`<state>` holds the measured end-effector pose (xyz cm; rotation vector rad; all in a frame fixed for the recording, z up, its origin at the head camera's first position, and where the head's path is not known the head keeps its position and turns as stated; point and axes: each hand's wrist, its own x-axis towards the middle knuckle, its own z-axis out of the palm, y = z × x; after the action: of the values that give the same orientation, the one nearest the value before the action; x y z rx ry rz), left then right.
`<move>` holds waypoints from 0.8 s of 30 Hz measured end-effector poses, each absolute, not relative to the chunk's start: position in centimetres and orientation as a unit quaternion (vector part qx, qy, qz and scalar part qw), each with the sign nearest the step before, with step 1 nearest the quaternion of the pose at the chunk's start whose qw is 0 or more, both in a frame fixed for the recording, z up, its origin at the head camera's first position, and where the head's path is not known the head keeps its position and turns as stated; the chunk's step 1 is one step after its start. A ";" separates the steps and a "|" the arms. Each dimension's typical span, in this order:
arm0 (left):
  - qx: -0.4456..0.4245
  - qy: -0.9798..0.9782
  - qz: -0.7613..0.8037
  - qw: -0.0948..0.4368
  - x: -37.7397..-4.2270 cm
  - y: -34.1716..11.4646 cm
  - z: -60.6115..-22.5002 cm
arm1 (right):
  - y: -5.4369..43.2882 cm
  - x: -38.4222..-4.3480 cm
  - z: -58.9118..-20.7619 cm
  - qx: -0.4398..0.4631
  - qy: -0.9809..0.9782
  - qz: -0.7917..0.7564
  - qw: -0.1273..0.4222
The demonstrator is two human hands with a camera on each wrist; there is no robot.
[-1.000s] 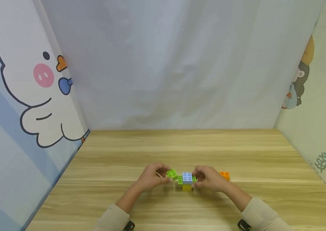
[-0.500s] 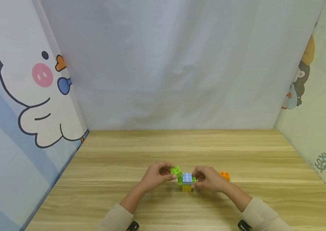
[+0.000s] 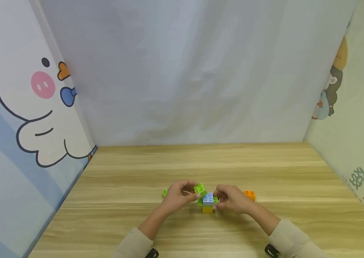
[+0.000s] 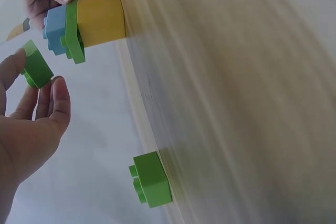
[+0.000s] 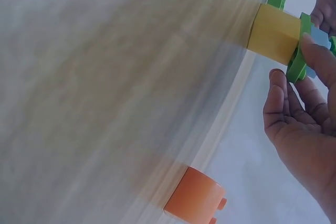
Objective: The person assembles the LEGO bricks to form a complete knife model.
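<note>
A small stack stands on the wooden table: a yellow block at the bottom, a flat green plate across it, and a light blue studded brick on top. My right hand pinches the right end of the green plate, thumb on the near side. Between thumb and fingers my left hand holds a green brick, tilted, just up and left of the blue brick. In the left wrist view a gap shows between that green brick and the stack.
Another green brick stands on the table to the left, partly hidden behind my left hand in the head view. An orange block stands right of the stack, behind my right wrist. Fabric walls enclose the table.
My left hand has moved right with the green brick, bringing it up close to the blue brick. The other green brick has come into sight behind that hand. My right hand keeps its hold.
</note>
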<state>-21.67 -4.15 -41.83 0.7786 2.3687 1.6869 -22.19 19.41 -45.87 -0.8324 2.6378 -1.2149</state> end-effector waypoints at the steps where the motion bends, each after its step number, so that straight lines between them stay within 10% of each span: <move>1: 0.259 0.784 0.560 0.066 -21.6 -4.1 -41.9 | 19.4 -22.2 -45.8 -0.274 0.873 -0.400 0.061; 24: 0.271 0.788 0.548 0.075 -21.0 -2.8 -41.6 | 19.5 -22.2 -46.0 -0.288 0.866 -0.405 0.054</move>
<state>-21.02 -2.82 -41.63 0.8140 2.3646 1.6432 -22.21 19.50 -46.02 -0.8755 2.6304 -1.2306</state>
